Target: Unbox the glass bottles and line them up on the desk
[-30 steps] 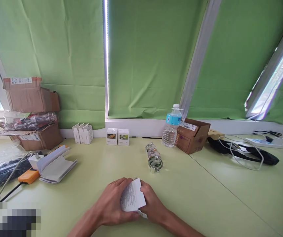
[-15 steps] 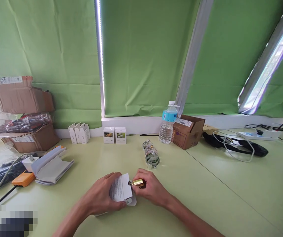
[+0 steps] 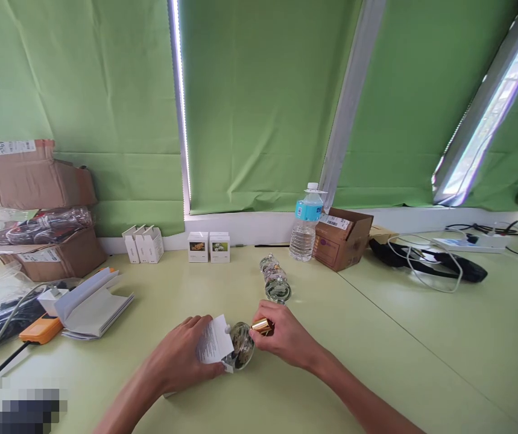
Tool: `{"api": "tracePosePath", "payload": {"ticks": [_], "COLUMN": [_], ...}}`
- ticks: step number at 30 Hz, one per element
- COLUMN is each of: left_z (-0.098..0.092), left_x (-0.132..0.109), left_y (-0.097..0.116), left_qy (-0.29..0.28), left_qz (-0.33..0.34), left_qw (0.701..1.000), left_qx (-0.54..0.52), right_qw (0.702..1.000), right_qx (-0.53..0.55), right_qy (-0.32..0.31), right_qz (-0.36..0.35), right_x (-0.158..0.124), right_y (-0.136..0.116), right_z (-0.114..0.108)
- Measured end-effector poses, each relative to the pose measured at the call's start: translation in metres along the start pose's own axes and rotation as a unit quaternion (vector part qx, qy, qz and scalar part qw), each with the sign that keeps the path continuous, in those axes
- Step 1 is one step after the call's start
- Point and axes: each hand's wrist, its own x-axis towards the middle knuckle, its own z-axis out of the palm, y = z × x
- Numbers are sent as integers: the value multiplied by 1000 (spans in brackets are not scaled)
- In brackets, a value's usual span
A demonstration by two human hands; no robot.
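Head view, pale green table (image 3: pixel 376 361). The left hand (image 3: pixel 181 352) lies low over the near middle of the table, fingers curled closed around a small white box (image 3: pixel 213 345) with printed text on its upturned face; the box rests at or just above the tabletop, and contact cannot be told. A round glass bottle (image 3: pixel 242 352) sticks out of the box's right end, partly clear of it, lying on its side. The right hand (image 3: pixel 286 340) meets it from the right, thumb and fingertips pinched shut on the gold cap (image 3: pixel 262 327) at the bottle's top; the other fingers are folded under. The two hands are close together, with only the bottle between them. Just beyond the right hand, a short row of clear glass bottles (image 3: pixel 275 280) runs away from the camera. Further back stands a water bottle (image 3: pixel 304 226) with a blue label, touching or just beside an open cardboard box (image 3: pixel 344 238). Along the back edge sit two picture-fronted white boxes (image 3: pixel 208 247) and, to their left, three plain white boxes (image 3: pixel 143 244). On the left lie flattened grey cartons (image 3: pixel 91 301), an orange device (image 3: pixel 41 328) and stacked brown cartons (image 3: pixel 37 181). On the right lie a black strap with white cable (image 3: pixel 426 262) and a power strip (image 3: pixel 467 243). Green blinds (image 3: pixel 259 108) cover the windows behind.
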Motion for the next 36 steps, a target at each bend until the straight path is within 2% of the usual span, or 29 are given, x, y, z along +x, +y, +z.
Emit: {"api": "tracePosePath", "payload": {"ticks": [6, 8, 10, 13, 17, 22, 27, 36], "left_z": [1, 3, 5, 11, 25, 40, 40, 40], "left_x": [4, 6, 9, 10, 3, -1, 2, 4], "left_y": [-9, -13, -15, -7, 21, 45, 44, 41], "left_qy": [11, 47, 107, 152, 125, 67, 54, 53], "left_qz": [-49, -58, -48, 9, 90, 101, 83, 84], "left_qw": [997, 994, 989, 986, 988, 989, 986, 986], "left_qx": [64, 78, 90, 67, 8, -86, -134, -133], "right_qw": [999, 999, 999, 997, 996, 989, 980, 996], "right_qx": [-1, -10, -28, -61, -80, -149, -196, -88], "right_qy": [20, 22, 27, 30, 12, 11, 15, -21], "right_qz": [27, 31, 26, 20, 26, 5, -19, -4], "right_x": [-2, -2, -2, -2, -4, -8, -11, -15], "right_y": [-2, -3, -3, -4, -7, -16, -24, -30], "right_z": [-8, -8, -8, -7, -6, -3, -4, -1]}}
